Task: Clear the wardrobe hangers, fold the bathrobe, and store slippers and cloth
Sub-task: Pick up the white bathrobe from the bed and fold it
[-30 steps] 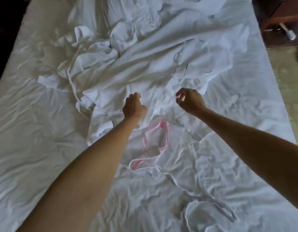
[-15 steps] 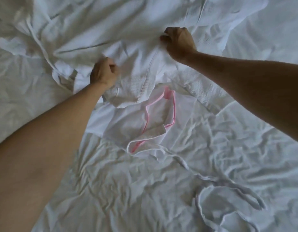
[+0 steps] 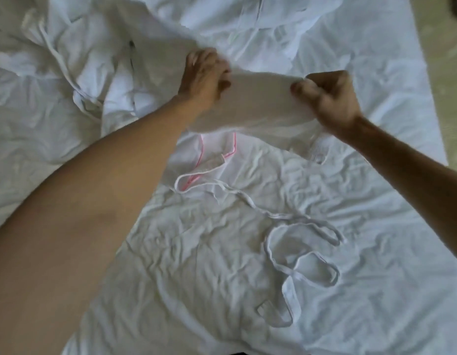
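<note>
Both the left hand [image 3: 204,73] and right hand [image 3: 330,98] clamp the bathrobe [image 3: 260,98], stretched just above the bed [image 3: 196,265], and its loose belt [image 3: 299,242] could likely snag or skew the fold.

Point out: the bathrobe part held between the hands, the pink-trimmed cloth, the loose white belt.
White waffle bathrobe [image 3: 263,98], head view, stretch between both hands.
Pink-trimmed white cloth [image 3: 214,152], head view, centre panel.
White fabric belt [image 3: 271,249], head view, loop's left strand.

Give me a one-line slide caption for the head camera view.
Both hands, left and right, grip a stretched white bathrobe above a rumpled bed.
</note>
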`<state>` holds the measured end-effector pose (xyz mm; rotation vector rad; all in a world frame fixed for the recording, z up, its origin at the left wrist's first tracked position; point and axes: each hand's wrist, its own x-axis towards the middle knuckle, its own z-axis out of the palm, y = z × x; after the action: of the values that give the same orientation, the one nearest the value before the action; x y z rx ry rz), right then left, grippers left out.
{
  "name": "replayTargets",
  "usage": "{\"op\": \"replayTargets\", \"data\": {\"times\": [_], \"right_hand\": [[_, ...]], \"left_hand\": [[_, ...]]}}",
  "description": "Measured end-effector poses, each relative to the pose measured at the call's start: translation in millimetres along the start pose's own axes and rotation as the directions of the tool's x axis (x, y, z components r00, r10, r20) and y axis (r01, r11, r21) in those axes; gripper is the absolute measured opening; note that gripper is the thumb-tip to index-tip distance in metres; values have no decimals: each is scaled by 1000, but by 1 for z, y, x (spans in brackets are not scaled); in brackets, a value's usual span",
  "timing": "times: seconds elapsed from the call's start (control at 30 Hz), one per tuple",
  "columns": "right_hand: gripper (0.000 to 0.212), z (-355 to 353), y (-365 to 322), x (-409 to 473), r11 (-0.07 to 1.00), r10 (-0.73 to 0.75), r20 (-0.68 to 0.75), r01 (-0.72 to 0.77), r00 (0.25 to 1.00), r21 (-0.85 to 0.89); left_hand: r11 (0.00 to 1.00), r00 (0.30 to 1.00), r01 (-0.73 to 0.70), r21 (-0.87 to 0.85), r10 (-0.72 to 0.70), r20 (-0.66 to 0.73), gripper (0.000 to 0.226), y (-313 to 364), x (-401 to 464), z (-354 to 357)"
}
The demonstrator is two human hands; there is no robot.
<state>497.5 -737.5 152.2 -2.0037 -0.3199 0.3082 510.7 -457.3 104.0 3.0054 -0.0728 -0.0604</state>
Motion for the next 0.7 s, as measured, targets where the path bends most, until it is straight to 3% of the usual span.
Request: {"op": "replayTargets", "data": {"times": [0.07, 0.23, 0.37, 0.47, 0.57, 0.7], "right_hand": [[47, -34, 0, -37, 998, 29, -51, -26, 998, 53], [45, -105, 29, -127, 970, 187, -231, -143, 955, 195], [35, -134, 60, -208, 921, 365, -294, -296, 883, 254], [37, -139, 83, -261, 863, 496, -328, -414, 804, 288], [31, -132, 106, -290, 828, 560, -321, -503, 764, 247], [25, -114, 126, -287, 799, 601, -264, -579, 755, 162]], "left_hand": [[986, 999, 27, -167, -22, 28, 27, 47, -4, -7], [766, 973, 232, -600, -188, 137, 25, 174, -36, -2], [515, 917, 390, -763, -138, 375, 30, 281, -82, 23], [346, 834, 529, -775, -45, 550, 40, 350, -129, 60], [316, 769, 590, -743, 60, 637, 48, 392, -173, 95], [386, 774, 556, -736, 85, 628, 36, 399, -201, 128]]}}
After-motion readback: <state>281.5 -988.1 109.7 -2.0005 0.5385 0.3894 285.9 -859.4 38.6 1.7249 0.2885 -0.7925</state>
